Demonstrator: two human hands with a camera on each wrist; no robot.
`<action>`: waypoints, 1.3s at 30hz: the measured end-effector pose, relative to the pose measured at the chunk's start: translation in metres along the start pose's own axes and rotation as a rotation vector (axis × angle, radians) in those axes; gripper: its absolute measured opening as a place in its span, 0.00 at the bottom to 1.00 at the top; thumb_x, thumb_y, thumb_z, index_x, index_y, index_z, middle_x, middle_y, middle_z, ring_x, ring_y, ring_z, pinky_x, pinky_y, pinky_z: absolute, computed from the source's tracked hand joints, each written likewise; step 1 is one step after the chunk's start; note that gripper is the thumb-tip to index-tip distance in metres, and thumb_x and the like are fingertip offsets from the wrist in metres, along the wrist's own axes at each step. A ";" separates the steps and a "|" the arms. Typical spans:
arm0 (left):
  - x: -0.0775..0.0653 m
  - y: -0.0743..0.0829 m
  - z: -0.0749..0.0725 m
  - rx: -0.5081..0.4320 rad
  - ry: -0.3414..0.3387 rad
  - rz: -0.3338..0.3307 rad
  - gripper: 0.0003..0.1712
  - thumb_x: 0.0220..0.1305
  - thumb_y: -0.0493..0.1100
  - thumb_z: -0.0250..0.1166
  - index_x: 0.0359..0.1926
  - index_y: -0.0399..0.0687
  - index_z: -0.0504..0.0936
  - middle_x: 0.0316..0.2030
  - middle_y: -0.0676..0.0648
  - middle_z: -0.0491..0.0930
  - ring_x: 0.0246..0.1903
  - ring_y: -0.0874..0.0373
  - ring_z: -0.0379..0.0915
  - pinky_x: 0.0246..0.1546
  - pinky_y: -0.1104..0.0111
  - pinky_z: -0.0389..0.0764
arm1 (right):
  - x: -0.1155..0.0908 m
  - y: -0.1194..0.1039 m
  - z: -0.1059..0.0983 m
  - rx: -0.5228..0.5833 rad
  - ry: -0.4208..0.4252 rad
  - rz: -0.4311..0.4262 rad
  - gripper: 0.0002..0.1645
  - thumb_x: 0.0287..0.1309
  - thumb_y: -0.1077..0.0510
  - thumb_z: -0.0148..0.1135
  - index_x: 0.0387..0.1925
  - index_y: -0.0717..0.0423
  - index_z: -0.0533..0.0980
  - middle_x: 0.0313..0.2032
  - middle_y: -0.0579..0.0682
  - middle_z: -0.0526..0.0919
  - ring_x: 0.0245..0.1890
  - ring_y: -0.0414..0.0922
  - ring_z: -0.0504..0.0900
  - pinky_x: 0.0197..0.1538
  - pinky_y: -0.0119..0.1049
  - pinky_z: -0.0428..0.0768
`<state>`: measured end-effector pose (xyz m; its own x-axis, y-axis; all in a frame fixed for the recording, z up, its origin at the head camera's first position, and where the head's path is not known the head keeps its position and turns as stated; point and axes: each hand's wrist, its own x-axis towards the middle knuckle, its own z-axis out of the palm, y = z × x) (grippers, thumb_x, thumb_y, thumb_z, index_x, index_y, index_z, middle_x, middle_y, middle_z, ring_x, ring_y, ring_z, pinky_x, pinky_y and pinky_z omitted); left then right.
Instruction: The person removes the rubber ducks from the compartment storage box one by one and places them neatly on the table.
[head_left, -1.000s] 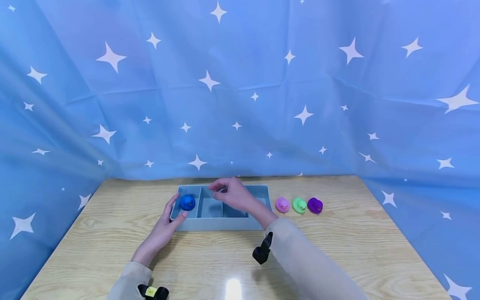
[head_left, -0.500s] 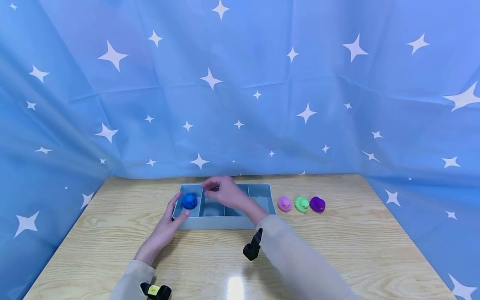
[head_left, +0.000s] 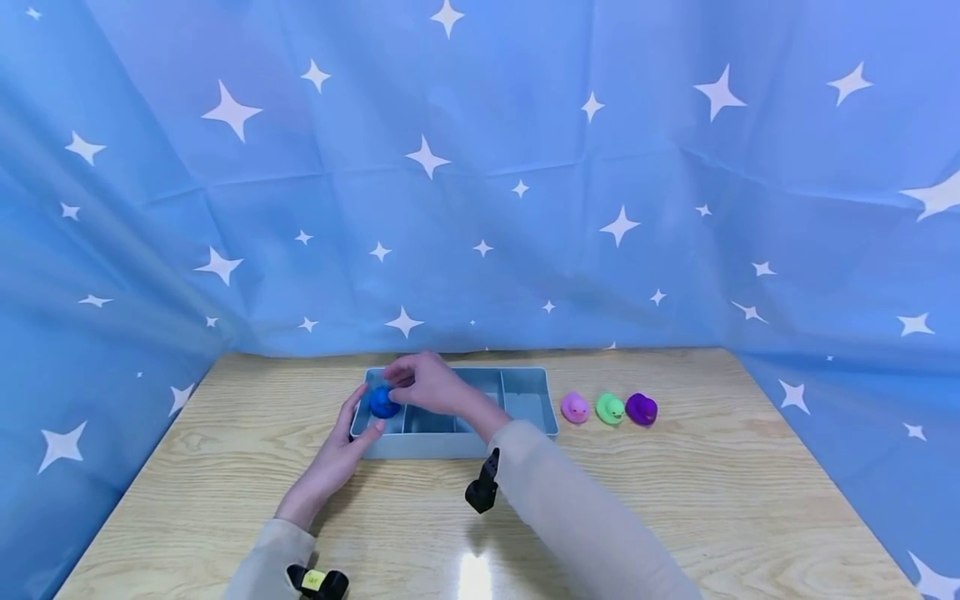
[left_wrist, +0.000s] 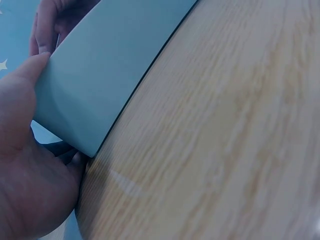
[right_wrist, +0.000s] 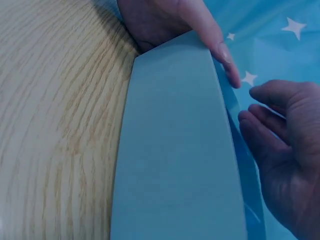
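A grey-blue divided storage box (head_left: 427,447) lies lengthwise across the table. My left hand (head_left: 327,468) grips its left end; in the left wrist view the thumb (left_wrist: 37,67) lies over the top edge of the box wall. Inside the leftmost compartment sits a blue rubber duck (head_left: 383,408). Over that compartment my right hand (head_left: 433,385) reaches in from the right, fingertips overlapping the duck in the head view. The right wrist view shows the right hand's fingers (right_wrist: 270,92) loosely bent and apart from the thumb, holding nothing; the box wall hides the duck there.
Right of the box, a pink duck (head_left: 575,408), a green duck (head_left: 610,409) and a purple duck (head_left: 641,409) stand in a row. A blue curtain with white stars (head_left: 480,183) hangs behind and beside the wooden table (head_left: 637,500).
My right hand has moved left along the box, from above its middle compartments to the blue duck. My left hand keeps its grip on the left end. The ducks have not moved.
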<state>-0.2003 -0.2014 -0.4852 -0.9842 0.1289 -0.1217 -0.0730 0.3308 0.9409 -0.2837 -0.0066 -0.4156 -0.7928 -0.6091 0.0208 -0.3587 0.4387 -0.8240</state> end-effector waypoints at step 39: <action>-0.002 0.000 0.000 -0.018 0.000 -0.001 0.43 0.79 0.58 0.55 0.83 0.65 0.40 0.81 0.36 0.31 0.78 0.33 0.27 0.71 0.32 0.42 | 0.023 0.003 0.018 -0.601 -0.122 -0.097 0.18 0.67 0.57 0.69 0.57 0.48 0.84 0.51 0.43 0.86 0.50 0.39 0.82 0.54 0.32 0.78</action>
<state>-0.1980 -0.2019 -0.4852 -0.9841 0.1289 -0.1226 -0.0768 0.3135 0.9465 -0.2947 -0.0310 -0.4276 -0.6937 -0.7201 -0.0143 -0.6690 0.6515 -0.3577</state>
